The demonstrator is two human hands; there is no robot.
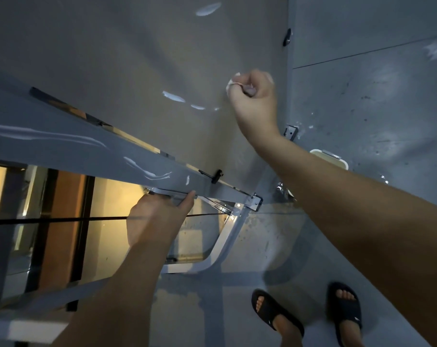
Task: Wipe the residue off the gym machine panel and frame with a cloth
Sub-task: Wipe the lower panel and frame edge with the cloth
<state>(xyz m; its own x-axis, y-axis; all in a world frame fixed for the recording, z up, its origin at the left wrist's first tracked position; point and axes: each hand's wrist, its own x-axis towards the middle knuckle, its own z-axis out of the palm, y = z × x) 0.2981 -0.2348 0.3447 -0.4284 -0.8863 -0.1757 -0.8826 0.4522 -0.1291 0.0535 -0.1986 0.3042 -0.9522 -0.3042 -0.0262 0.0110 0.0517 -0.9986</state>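
My right hand (253, 96) grips a bunched white cloth (233, 82) and presses it against the grey machine panel (127, 58). White residue streaks (173, 97) lie on the panel just left of the cloth, and another smear (208, 9) sits near the top. The grey frame bar (92, 156) runs diagonally below the panel and carries more white smears (147, 171). My left hand (160, 216) holds the lower edge of that bar, thumb on its underside edge.
A black knob (217, 176) and a metal bracket (253, 202) sit on the frame near my left hand. A thin black cable (62, 219) crosses below. A white lidded container (330, 157) stands on the grey floor. My feet in black sandals (275, 313) are at the bottom.
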